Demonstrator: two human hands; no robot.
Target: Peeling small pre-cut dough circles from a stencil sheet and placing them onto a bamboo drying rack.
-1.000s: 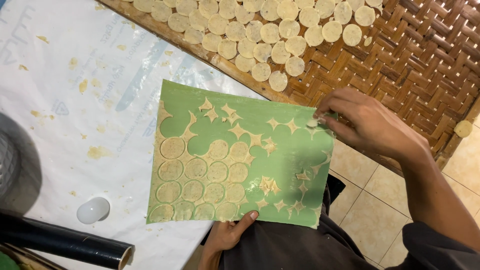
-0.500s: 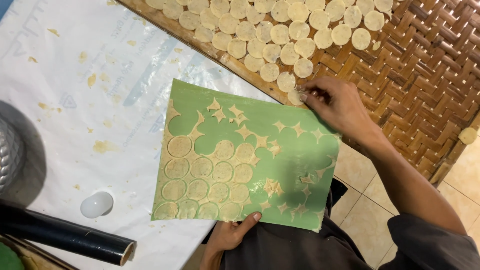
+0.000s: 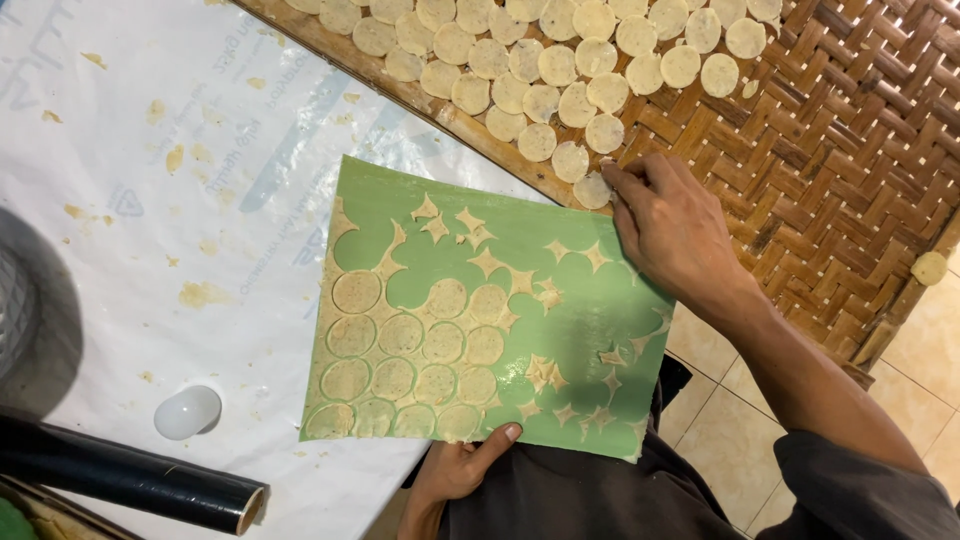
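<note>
Viewing the head camera, the only view I have, I log the following.

1. My right hand (image 3: pixel 672 232) rests palm down on the woven bamboo tray (image 3: pixel 850 150), fingers curled narrow, fingertips pressing a round dough disc (image 3: pixel 592 190) at the tray's wooden edge, last in the rows of discs (image 3: pixel 560 60) laid there.

2. My left hand (image 3: pixel 455 468) pinches the near edge of the green sheet (image 3: pixel 560 300), thumb on top, fingers hidden beneath. The sheet juts past the table over my lap, one far corner close to the tray.

3. On the sheet, about 15 cut discs (image 3: pixel 400 350) sit in the left half within a dough web; star-shaped scraps (image 3: pixel 545 295) dot the bare right half.

Risks, as I judge them:
- The sheet is held by 1 hand at 1 edge; any sag or tilt could slide discs or scraps onto my lap or the tiled floor (image 3: pixel 720 420).
- The pressed disc lies at the tray's rim; too much pressure could tear it or push it off.
- A stray disc (image 3: pixel 930 268) already sits at the tray's far edge and could drop.
- The white cap (image 3: pixel 188 411) and dark tube (image 3: pixel 130 480) on the plastic table cover (image 3: pixel 150 200) could roll if nudged.
</note>
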